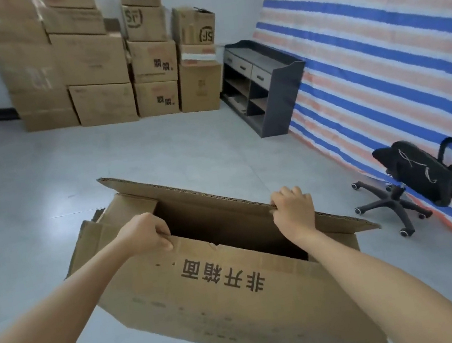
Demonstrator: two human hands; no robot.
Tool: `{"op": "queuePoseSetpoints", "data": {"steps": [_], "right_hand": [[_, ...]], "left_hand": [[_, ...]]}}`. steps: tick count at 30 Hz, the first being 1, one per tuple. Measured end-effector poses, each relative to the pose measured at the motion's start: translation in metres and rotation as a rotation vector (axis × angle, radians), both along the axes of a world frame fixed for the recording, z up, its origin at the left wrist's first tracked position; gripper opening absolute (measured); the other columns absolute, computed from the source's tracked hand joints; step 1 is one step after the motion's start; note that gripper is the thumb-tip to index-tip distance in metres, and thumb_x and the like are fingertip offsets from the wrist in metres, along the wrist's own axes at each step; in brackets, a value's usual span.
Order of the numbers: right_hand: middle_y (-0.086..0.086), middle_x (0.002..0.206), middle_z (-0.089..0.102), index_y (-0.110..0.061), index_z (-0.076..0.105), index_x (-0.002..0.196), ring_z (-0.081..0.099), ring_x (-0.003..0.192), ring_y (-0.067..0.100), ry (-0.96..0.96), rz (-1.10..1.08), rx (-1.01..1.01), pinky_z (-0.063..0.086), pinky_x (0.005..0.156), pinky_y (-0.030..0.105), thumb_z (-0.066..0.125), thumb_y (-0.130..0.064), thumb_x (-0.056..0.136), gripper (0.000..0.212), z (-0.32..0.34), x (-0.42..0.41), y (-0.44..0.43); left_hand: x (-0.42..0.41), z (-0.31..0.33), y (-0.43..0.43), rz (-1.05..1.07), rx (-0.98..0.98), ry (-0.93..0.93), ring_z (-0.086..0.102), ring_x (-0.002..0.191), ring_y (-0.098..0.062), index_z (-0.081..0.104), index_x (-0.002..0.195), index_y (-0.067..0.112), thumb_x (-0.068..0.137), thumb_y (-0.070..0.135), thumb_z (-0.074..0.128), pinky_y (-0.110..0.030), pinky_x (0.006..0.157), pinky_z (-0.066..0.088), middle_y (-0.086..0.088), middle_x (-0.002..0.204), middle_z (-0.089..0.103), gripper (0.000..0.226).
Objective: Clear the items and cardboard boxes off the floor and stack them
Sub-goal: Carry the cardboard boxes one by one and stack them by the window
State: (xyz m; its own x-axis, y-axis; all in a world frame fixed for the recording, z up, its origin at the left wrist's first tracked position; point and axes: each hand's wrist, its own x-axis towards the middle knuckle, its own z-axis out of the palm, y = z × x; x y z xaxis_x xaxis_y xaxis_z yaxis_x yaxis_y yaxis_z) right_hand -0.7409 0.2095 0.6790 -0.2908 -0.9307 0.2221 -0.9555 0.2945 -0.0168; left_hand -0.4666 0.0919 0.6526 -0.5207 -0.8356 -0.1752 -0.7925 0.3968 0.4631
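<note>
Carrying is the step in hand, by my reading: a large open cardboard box (240, 297) is held up off the grey floor (26, 181), tilted, with its open top facing away from the person and its printed side toward the camera. Both hands are clamped on it, set well apart. The left hand (147, 235) pinches the edge of the near flap by the left corner, fingers curled over the lip; the right hand (294, 210) grips the corrugated edge of the far flap, knuckles up. The inside of the box is dark, and I cannot tell whether anything lies in it.

Ahead, against the far wall, stands the stack of boxes (100, 72), several columns packed side by side, the left ones rising out of view. A dark low cabinet (264, 84) sits just beside the stack on the right, and an office chair (418, 184) lies tipped over near the striped tarpaulin (374, 26) (it may count among the items to be cleared).

The next move seems to call for walking the box across the open floor to the stack and finding a column low enough to take it. Held only by its flaps, the box may sag or tear, so a grip lower on the body could serve better before the lift.
</note>
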Motion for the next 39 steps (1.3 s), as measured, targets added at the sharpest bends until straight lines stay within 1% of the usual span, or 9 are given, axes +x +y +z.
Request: {"op": "queuePoseSetpoints", "data": {"steps": [5, 11, 16, 19, 21, 27, 33, 36, 39], "right_hand": [[0.003, 0.108, 0.059, -0.012, 0.06, 0.1, 0.046, 0.105, 0.02, 0.035, 0.056, 0.079, 0.035, 0.086, 0.028, 0.048, -0.017, 0.094, 0.015, 0.005, -0.029, -0.111], [0.003, 0.107, 0.06, -0.012, 0.062, 0.099, 0.048, 0.103, 0.018, 0.006, -0.012, -0.006, 0.037, 0.086, 0.025, 0.049, -0.015, 0.094, 0.014, 0.022, -0.073, -0.208], [0.005, 0.098, 0.06, -0.011, 0.062, 0.09, 0.049, 0.092, 0.017, -0.019, -0.051, -0.077, 0.038, 0.083, 0.026, 0.052, -0.012, 0.092, 0.01, 0.032, -0.133, -0.277], [0.004, 0.089, 0.054, -0.01, 0.061, 0.087, 0.047, 0.085, 0.016, -0.028, -0.045, -0.1, 0.038, 0.082, 0.028, 0.053, -0.012, 0.091, 0.009, 0.035, -0.171, -0.323], [0.003, 0.086, 0.051, -0.01, 0.061, 0.087, 0.05, 0.086, 0.018, -0.017, -0.022, -0.106, 0.038, 0.084, 0.029, 0.053, -0.012, 0.091, 0.009, 0.037, -0.199, -0.361], [0.006, 0.098, 0.059, -0.011, 0.064, 0.094, 0.052, 0.094, 0.02, -0.02, 0.067, -0.13, 0.039, 0.089, 0.031, 0.053, -0.01, 0.091, 0.012, 0.029, -0.28, -0.489], [0.006, 0.102, 0.058, -0.009, 0.065, 0.098, 0.05, 0.098, 0.02, -0.017, 0.194, -0.084, 0.03, 0.077, 0.023, 0.048, -0.008, 0.092, 0.018, 0.02, -0.348, -0.578], [0.006, 0.098, 0.059, -0.009, 0.066, 0.095, 0.05, 0.094, 0.02, -0.026, 0.2, -0.091, 0.033, 0.076, 0.025, 0.049, -0.009, 0.091, 0.018, 0.011, -0.377, -0.616], [0.006, 0.096, 0.059, -0.009, 0.066, 0.094, 0.049, 0.093, 0.02, -0.032, 0.171, -0.089, 0.026, 0.072, 0.025, 0.05, -0.012, 0.091, 0.017, 0.006, -0.408, -0.655]], "left_hand": [[-0.017, -0.006, -0.089, 0.043, 0.04, 0.008, 0.059, 0.084, -0.012, 0.072, 0.086, 0.018, 0.074, 0.018, 0.076, -0.03, 0.079, 0.052, 0.007, 0.084, 0.063, 0.013], [-0.059, 0.017, -0.177, 0.022, -0.034, 0.056, 0.059, 0.085, -0.016, 0.067, 0.079, 0.021, 0.079, 0.016, 0.071, -0.036, 0.079, 0.054, 0.003, 0.084, 0.065, 0.006], [-0.113, 0.023, -0.229, -0.051, -0.158, 0.035, 0.049, 0.082, -0.011, 0.064, 0.085, 0.023, 0.084, 0.021, 0.064, -0.022, 0.068, 0.043, 0.011, 0.081, 0.054, 0.002], [-0.153, 0.026, -0.268, -0.043, -0.198, 0.053, 0.046, 0.082, -0.01, 0.068, 0.092, 0.018, 0.085, 0.023, 0.065, -0.019, 0.065, 0.039, 0.01, 0.082, 0.052, 0.009], [-0.181, 0.029, -0.302, -0.018, -0.179, 0.056, 0.05, 0.083, -0.011, 0.068, 0.091, 0.018, 0.083, 0.023, 0.067, -0.021, 0.066, 0.043, 0.008, 0.083, 0.056, 0.009], [-0.265, 0.029, -0.41, 0.116, -0.099, 0.056, 0.056, 0.087, -0.015, 0.061, 0.08, 0.024, 0.08, 0.025, 0.072, -0.036, 0.081, 0.052, 0.006, 0.084, 0.059, 0.011], [-0.328, 0.009, -0.471, 0.2, -0.009, 0.084, 0.055, 0.076, -0.011, 0.056, 0.064, 0.031, 0.079, 0.017, 0.071, -0.027, 0.07, 0.048, 0.009, 0.073, 0.058, 0.025], [-0.358, 0.002, -0.499, 0.253, 0.007, 0.112, 0.055, 0.077, -0.011, 0.057, 0.064, 0.031, 0.079, 0.018, 0.071, -0.024, 0.068, 0.047, 0.01, 0.073, 0.059, 0.024], [-0.392, -0.005, -0.537, 0.274, -0.001, 0.115, 0.056, 0.08, -0.01, 0.06, 0.071, 0.029, 0.079, 0.022, 0.071, -0.027, 0.071, 0.049, 0.013, 0.074, 0.058, 0.015]]}}
